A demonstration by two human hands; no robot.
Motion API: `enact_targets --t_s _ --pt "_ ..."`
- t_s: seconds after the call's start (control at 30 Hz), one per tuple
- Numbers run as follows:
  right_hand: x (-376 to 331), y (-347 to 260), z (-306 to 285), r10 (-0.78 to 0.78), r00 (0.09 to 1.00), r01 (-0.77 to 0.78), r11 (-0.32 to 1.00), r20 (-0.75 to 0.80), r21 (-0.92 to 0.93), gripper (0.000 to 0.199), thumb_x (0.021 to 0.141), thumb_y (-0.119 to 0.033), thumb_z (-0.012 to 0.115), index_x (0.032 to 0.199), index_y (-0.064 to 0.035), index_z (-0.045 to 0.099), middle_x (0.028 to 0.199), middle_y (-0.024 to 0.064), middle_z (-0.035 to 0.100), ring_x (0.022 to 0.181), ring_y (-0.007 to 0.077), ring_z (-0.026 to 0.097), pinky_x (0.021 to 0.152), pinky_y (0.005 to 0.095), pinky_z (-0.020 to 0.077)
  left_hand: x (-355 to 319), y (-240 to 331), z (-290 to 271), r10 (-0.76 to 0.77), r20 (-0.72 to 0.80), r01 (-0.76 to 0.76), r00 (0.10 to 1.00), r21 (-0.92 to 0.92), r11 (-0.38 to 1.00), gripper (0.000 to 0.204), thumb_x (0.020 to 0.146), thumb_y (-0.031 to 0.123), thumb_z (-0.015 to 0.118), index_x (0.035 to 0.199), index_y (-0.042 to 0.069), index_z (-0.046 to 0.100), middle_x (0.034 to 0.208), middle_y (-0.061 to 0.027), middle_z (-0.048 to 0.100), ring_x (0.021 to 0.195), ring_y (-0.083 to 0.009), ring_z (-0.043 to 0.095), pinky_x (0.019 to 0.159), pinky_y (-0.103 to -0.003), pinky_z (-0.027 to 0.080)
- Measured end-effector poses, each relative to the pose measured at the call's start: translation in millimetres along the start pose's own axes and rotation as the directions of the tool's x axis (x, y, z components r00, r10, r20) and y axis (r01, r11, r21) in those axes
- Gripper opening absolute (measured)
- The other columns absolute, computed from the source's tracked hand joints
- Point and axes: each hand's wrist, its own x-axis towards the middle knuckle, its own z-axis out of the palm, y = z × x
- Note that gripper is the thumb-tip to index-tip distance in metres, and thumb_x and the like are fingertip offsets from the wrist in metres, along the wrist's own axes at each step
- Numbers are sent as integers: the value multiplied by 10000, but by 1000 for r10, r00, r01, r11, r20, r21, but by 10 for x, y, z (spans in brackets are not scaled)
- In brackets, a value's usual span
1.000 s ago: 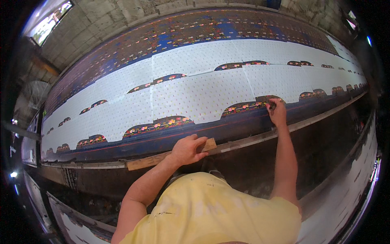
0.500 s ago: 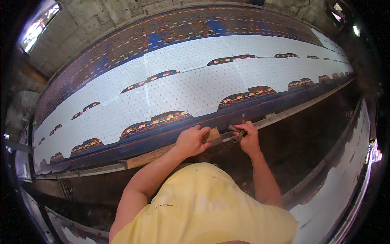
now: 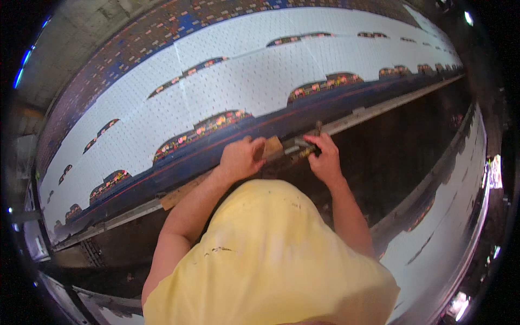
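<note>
Head view: landmark is the wooden board (image 3: 273, 145), lying along the near edge of the counter (image 3: 200, 154). The metal piece (image 3: 301, 156) sits just off the board's right end; can't tell if the two touch. Right hand (image 3: 326, 158) has it, grip narrow, thumb and fingertips closed on it. Left hand (image 3: 238, 160) lies over the board near its right end, fingers curved; can't tell if that grip is really clamped or just resting.

Handling, judged by eye: metal piece should be stiff, small, a bit dense for its size, maybe slick if oily. Best hold is a pinch around its body. Exact shape is lost to blur and fingers. Board looks light and rigid; hold it by its long edges.

Around: pale edge rail (image 3: 374, 110) runs on past the board's right end. White patterned sheet (image 3: 260, 86) and dark flowered patches (image 3: 327, 85) lie beyond the board. Dark gap (image 3: 401, 149) is right of the board, on the near side. Yellow shirt (image 3: 271, 244) bulges up just below it, so near-side elbow room is tight. Left hand also blocks part of the board.
</note>
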Motion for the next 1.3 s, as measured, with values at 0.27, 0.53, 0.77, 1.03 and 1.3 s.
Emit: enact_targets --t_s 0.27,0.53,0.77,1.03,1.3 --pt "40 -96 66 -19 999 19 1000 -47 -2 460 841 126 644 1252 -54 744 1134 191 675 1070 442 704 908 495 595 194 108 42 77 -61 -82 995 -74 994 602 905 365 898 1438 195 678 1104 -177 723 979 -438 763 809 -556 630" --pt "126 -51 132 -85 979 84 996 -183 -13 400 841 132 694 1196 -49 732 1110 183 720 1052 435 734 898 497 606 317 128 70 84 -9 -84 996 -101 991 660 914 382 893 1498 171 670 1139 -183 728 1025 -444 760 850 -556 626" --pt "125 54 343 -73 951 86 996 -301 28 366 852 135 714 1165 -51 740 1111 184 734 1047 431 751 897 471 614 179 -4 20 27 41 -24 999 -77 997 634 930 407 878 1489 184 680 1140 -183 731 1034 -441 760 858 -551 624" --pt "88 -71 477 -52 967 81 991 -249 109 375 829 134 704 1146 -63 743 1079 171 722 1038 414 754 889 465 617 24 8 -102 -27 56 29 998 -40 999 623 931 433 870 1482 200 696 1109 -170 735 1004 -430 765 843 -540 628" --pt "101 -62 589 -87 969 123 982 -232 144 358 825 116 710 1132 -65 739 1048 160 695 1000 412 733 860 465 606 13 -18 -64 -5 27 6 1000 -31 1000 663 926 431 877 1516 197 685 1120 -174 733 1001 -428 768 844 -540 629"
